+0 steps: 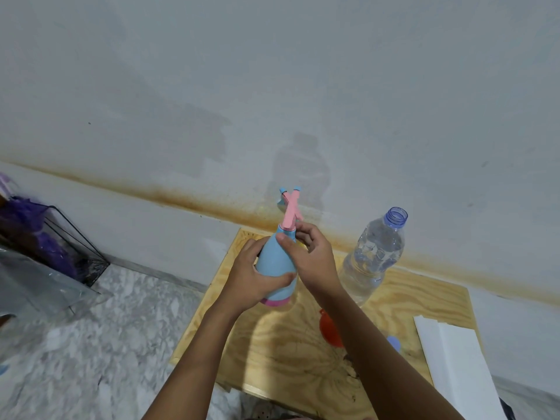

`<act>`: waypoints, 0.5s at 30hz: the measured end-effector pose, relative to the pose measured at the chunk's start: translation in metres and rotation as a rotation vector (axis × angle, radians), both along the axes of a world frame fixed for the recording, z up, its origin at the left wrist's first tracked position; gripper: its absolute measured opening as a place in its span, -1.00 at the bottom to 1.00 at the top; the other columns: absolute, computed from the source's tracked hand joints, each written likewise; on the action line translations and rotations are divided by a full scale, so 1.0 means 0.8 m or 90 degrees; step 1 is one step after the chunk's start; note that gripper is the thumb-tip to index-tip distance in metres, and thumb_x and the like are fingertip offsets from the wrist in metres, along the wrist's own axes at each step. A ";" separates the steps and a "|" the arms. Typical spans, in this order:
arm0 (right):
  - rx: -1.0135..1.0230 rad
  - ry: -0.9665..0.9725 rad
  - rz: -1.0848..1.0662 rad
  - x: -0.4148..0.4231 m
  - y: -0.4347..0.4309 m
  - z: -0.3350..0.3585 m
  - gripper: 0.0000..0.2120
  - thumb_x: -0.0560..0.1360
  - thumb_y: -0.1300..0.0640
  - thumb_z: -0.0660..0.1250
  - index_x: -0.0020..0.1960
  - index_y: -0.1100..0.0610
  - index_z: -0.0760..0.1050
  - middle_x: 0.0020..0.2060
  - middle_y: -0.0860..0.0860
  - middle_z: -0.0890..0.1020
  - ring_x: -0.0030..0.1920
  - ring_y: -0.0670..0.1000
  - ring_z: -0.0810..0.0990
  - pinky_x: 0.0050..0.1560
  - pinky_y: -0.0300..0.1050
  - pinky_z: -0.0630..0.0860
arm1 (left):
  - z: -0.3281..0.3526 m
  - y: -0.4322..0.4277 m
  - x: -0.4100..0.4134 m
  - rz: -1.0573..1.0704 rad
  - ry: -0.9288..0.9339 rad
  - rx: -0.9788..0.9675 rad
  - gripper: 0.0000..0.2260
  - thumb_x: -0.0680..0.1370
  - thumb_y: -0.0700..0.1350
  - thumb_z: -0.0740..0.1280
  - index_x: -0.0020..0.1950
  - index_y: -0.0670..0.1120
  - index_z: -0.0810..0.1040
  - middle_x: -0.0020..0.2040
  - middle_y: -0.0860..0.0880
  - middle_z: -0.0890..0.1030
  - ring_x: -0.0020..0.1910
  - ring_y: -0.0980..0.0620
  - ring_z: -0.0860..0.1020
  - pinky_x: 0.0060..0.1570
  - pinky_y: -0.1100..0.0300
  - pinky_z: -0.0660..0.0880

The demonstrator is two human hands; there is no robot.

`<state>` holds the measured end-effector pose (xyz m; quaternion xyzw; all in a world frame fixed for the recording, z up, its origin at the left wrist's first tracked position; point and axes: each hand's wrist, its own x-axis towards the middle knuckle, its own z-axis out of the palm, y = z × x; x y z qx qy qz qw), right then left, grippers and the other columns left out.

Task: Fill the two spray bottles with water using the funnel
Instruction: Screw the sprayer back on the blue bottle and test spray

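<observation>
The left grip point(254, 277) is wrapped around the round lower body of a blue spray bottle point(274, 259), with the thumb lying across the front. The right grip point(312, 256) is closed on the narrow neck of the same bottle, just under its pink spray head point(289, 215), the thumb pressing on the blue collar. The bottle stands almost upright over the far part of the wooden worktop point(288, 344); it has a pink ring at the base, and I cannot tell if the base touches the wood. Behind the pink head a second blue nozzle tip point(283, 191) shows, but what it belongs to is hidden by the hands.

To the right of the hands, near them, a clear water bottle point(374, 256) stands on the worktop, with no cap on it and with water inside. An orange funnel point(328, 328) lies on the wood, partly covered by the right forearm. On the other side of that forearm, a small blue cap point(394, 342) shows. A white sheet point(454, 359) lies at the right edge of the worktop.

The worktop rests on a marbled floor point(106, 344), against a pale wall point(272, 86) with a brown stain line. At the far left stands a black wire frame point(91, 269) with something purple point(27, 219) beside it.
</observation>
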<state>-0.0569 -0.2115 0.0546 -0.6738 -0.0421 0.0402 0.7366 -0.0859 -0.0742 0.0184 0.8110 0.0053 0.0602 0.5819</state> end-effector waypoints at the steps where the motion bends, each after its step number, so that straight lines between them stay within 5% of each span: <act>1: -0.011 -0.001 -0.012 0.001 0.003 -0.002 -0.74 0.46 0.10 0.50 0.09 -0.03 0.52 0.08 -0.02 0.66 0.16 -0.01 0.62 0.13 -0.07 0.60 | 0.001 -0.001 0.000 -0.002 -0.001 -0.006 -0.36 0.24 0.15 0.55 0.30 0.16 0.50 0.07 0.06 0.52 0.11 0.06 0.58 -0.08 0.06 0.65; 5: 0.008 -0.010 0.073 -0.001 0.003 0.004 -0.72 0.56 0.09 0.37 0.27 -0.06 0.50 0.16 -0.10 0.64 0.19 -0.08 0.61 0.13 -0.12 0.60 | 0.003 -0.001 0.001 0.009 0.005 -0.031 -0.37 0.24 0.14 0.55 0.29 0.16 0.51 0.07 0.09 0.53 0.11 0.08 0.58 -0.09 0.09 0.65; 7: 0.021 -0.021 0.082 -0.001 0.002 0.006 -0.80 0.62 0.13 0.29 0.19 -0.04 0.57 0.08 -0.09 0.68 0.11 -0.07 0.65 0.07 -0.13 0.60 | 0.005 0.000 0.002 0.014 0.009 -0.043 -0.36 0.22 0.14 0.56 0.29 0.17 0.51 0.08 0.09 0.53 0.11 0.09 0.58 -0.09 0.09 0.65; 15: 0.037 0.004 -0.039 0.000 0.021 0.008 -0.75 0.46 0.11 0.50 0.05 -0.14 0.53 0.03 -0.07 0.67 0.09 -0.03 0.66 0.08 -0.11 0.61 | 0.012 -0.002 0.008 -0.010 0.014 -0.077 -0.42 0.28 0.07 0.58 0.27 0.19 0.52 0.09 0.05 0.56 0.11 0.06 0.60 -0.07 0.11 0.65</act>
